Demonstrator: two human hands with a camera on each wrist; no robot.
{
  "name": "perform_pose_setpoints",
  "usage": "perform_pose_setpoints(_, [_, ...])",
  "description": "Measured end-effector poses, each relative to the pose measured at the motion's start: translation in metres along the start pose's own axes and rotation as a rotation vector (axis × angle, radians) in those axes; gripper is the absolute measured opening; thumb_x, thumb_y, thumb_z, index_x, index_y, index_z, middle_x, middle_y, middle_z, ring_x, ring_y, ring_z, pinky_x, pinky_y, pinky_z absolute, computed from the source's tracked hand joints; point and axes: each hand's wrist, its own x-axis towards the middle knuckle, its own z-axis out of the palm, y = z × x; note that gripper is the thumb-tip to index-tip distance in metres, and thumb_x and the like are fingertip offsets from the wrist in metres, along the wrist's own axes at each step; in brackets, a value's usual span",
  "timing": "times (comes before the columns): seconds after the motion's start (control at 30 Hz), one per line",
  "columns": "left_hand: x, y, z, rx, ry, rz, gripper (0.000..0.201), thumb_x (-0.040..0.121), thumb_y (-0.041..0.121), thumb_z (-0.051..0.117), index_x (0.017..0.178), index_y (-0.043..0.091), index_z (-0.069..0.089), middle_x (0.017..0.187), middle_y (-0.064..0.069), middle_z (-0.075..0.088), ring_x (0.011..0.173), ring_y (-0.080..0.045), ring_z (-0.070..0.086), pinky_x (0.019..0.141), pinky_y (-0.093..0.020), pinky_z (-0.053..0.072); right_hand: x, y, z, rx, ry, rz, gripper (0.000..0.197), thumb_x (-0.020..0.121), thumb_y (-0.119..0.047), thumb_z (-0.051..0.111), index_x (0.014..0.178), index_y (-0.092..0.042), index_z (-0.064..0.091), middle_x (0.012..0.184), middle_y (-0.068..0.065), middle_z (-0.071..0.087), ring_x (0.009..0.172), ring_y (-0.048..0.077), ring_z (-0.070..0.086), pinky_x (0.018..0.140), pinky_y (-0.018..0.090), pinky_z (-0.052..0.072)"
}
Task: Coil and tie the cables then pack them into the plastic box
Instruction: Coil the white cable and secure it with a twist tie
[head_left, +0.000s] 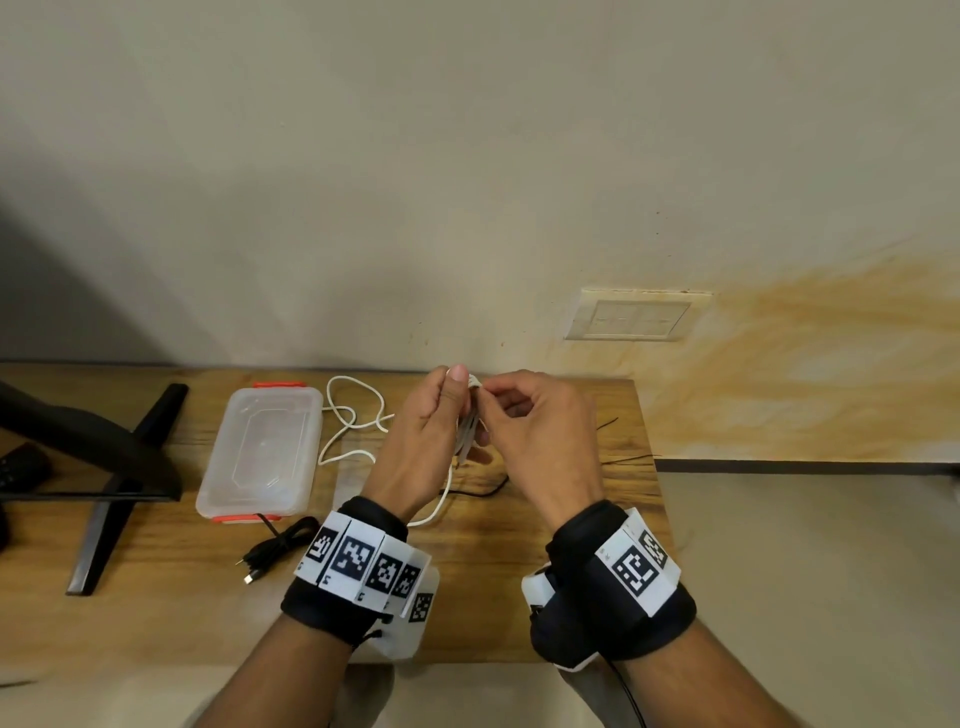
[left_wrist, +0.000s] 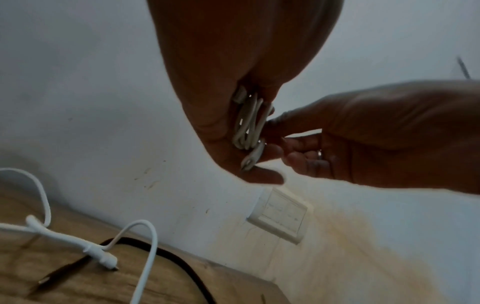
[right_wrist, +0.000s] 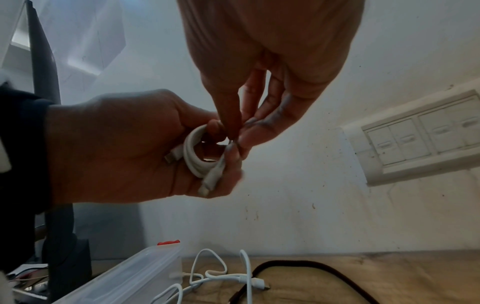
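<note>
At the far left of the head view a black stand (head_left: 104, 467) sits on the table (head_left: 571, 613). Right of it, left of centre, lies the box (head_left: 262, 452), clear plastic with red clips, its lid on. Below the box, near the lower left of the table, a bundled black cable (head_left: 275, 548) rests with its plug toward me. Between the box and my left hand, a loose white cable (head_left: 353, 415) sprawls in loops on the wood.

In the middle of the frame my left hand (head_left: 421, 441) is raised above the table, fingers curled round a small white coil (head_left: 467, 431); the thumb presses on top. In the right wrist view the coil (right_wrist: 197, 156) sits in that palm, one plug sticking out at the left and another hanging below.

Just right of it, touching, my right hand (head_left: 540, 431) pinches the coil's upper edge between thumb and forefinger, the other fingers bent. A thin black cable (head_left: 483, 491) runs on the table under both hands.

In the upper right of centre, a switch plate (head_left: 634, 317) is on the wall.
</note>
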Motion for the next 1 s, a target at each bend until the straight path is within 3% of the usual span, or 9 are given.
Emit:
perform_pose_setpoints(0.1, [0.000,-0.004,0.002,0.068,-0.020,0.040,0.042,0.107,0.037,0.032,0.093,0.006,0.056,0.070,-0.006,0.055,0.056,-0.014,0.055,0.048,-0.028,0.046,-0.001,-0.001,-0.001,-0.072,-0.020,-0.043,0.019,0.092,-0.023,0.071,0.111,-0.023,0.076,0.096,-0.010,0.072,0.079,-0.003,0.066,0.073,0.013,0.056])
perform_pose_setpoints(0.17, [0.000,-0.009,0.002,0.107,0.001,0.041,0.045,0.107,0.040,0.032,0.096,0.005,0.058,0.070,-0.003,0.054,0.055,-0.013,0.052,0.049,-0.028,0.042,0.000,-0.002,0.000,-0.075,-0.026,-0.059,0.026,0.093,-0.023,0.070,0.119,-0.024,0.073,0.104,-0.009,0.075,0.085,-0.001,0.068,0.081,0.017,0.058])
perform_pose_setpoints(0.27, [0.000,-0.007,0.004,0.156,0.031,0.059,0.046,0.106,0.040,0.031,0.096,0.005,0.058,0.075,-0.007,0.057,0.062,-0.012,0.053,0.054,-0.030,0.046,0.000,-0.004,0.001,-0.035,-0.026,-0.060,0.029,0.095,-0.020,0.068,0.124,-0.023,0.071,0.112,-0.007,0.076,0.091,0.001,0.070,0.087,0.018,0.057])
perform_pose_setpoints(0.43, [0.000,-0.008,0.005,0.157,0.024,0.040,0.047,0.105,0.043,0.032,0.091,0.005,0.055,0.061,0.009,0.053,0.054,-0.011,0.051,0.048,-0.028,0.043,-0.003,-0.004,0.002,-0.189,-0.052,-0.171,0.030,0.099,-0.021,0.063,0.128,-0.025,0.068,0.096,-0.004,0.078,0.078,0.006,0.069,0.078,0.022,0.059])
perform_pose_setpoints(0.63, [0.001,-0.005,0.005,0.211,0.018,0.075,0.049,0.103,0.045,0.033,0.086,0.004,0.053,0.054,0.006,0.051,0.047,-0.015,0.052,0.045,-0.033,0.045,-0.002,-0.003,0.000,-0.248,-0.082,-0.157,0.031,0.100,-0.026,0.059,0.131,-0.024,0.066,0.096,-0.004,0.078,0.077,0.006,0.069,0.078,0.023,0.059])
perform_pose_setpoints(0.8, [0.001,-0.001,0.006,0.226,0.041,0.080,0.053,0.103,0.052,0.030,0.077,0.012,0.053,0.054,-0.002,0.053,0.048,-0.029,0.059,0.048,-0.047,0.051,0.001,-0.002,0.002,-0.156,-0.146,-0.050,0.030,0.102,-0.025,0.056,0.131,-0.027,0.065,0.082,-0.006,0.076,0.067,0.004,0.069,0.071,0.025,0.060])
perform_pose_setpoints(0.87, [0.001,0.003,0.007,0.232,0.070,0.083,0.052,0.105,0.049,0.029,0.067,0.021,0.051,0.052,-0.002,0.052,0.047,-0.029,0.060,0.047,-0.044,0.051,0.002,-0.003,0.003,-0.071,-0.164,-0.004,0.030,0.102,-0.018,0.056,0.128,-0.026,0.067,0.080,-0.005,0.077,0.063,0.003,0.070,0.068,0.023,0.060])
perform_pose_setpoints(0.93, [0.000,0.003,0.010,0.236,0.109,0.090,0.054,0.106,0.045,0.029,0.060,0.024,0.046,0.047,0.000,0.049,0.044,-0.027,0.058,0.044,-0.039,0.048,0.002,-0.004,0.004,0.007,-0.152,0.040,0.029,0.100,-0.013,0.058,0.125,-0.024,0.070,0.090,-0.006,0.078,0.067,0.002,0.071,0.069,0.019,0.060])
perform_pose_setpoints(1.0, [0.002,0.001,0.013,0.253,0.152,0.102,0.057,0.107,0.040,0.028,0.056,0.020,0.043,0.043,0.003,0.044,0.039,-0.015,0.052,0.043,-0.026,0.041,0.002,-0.005,0.005,0.063,-0.120,0.066,0.028,0.098,-0.011,0.061,0.122,-0.021,0.072,0.105,-0.008,0.077,0.076,-0.006,0.068,0.078,0.017,0.058])
